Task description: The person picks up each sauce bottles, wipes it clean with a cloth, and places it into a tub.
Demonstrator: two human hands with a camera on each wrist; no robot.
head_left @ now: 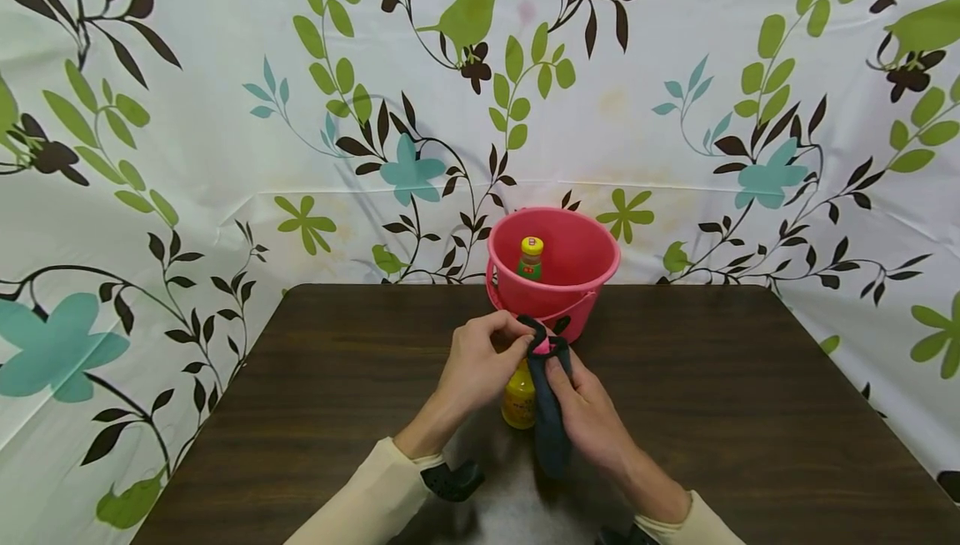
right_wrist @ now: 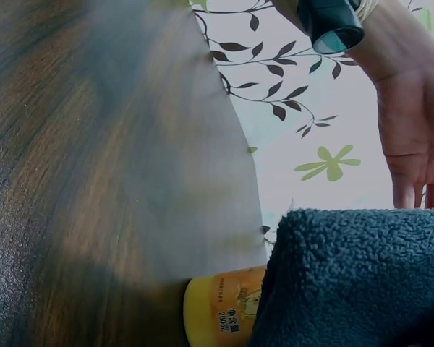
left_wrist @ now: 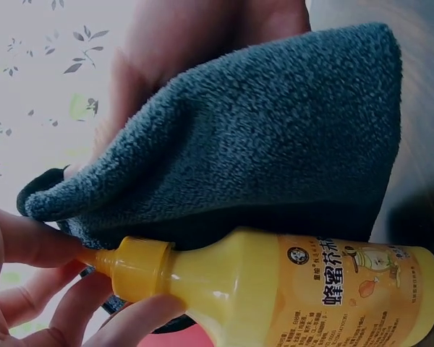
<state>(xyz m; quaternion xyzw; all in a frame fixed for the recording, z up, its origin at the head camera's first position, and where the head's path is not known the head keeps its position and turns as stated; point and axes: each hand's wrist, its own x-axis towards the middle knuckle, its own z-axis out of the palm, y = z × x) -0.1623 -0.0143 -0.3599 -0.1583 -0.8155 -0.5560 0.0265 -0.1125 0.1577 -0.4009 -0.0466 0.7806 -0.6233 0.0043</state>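
My left hand [head_left: 480, 366] pinches the black-trimmed upper edge of a dark blue-grey fuzzy cloth [head_left: 551, 420] between thumb and fingertips. The cloth hangs down from my right hand [head_left: 588, 407], which holds it near the top, thumb in front. At that top the trim curves round a gap where pink shows. Right beside the cloth, a yellow squeeze bottle [left_wrist: 239, 282] with a pointed nozzle stands upright under my left hand. Its nozzle [left_wrist: 101, 262] is close to my left fingertips in the left wrist view. The right wrist view shows the bottle's base [right_wrist: 202, 314], partly hidden behind the cloth.
A pink bucket [head_left: 506, 291] stands at the back of the dark wooden table [head_left: 360, 378], just beyond my hands. In it is a small jar [head_left: 531, 257] with a yellow lid and green label. A leaf-patterned curtain [head_left: 420, 170] hangs behind the table.
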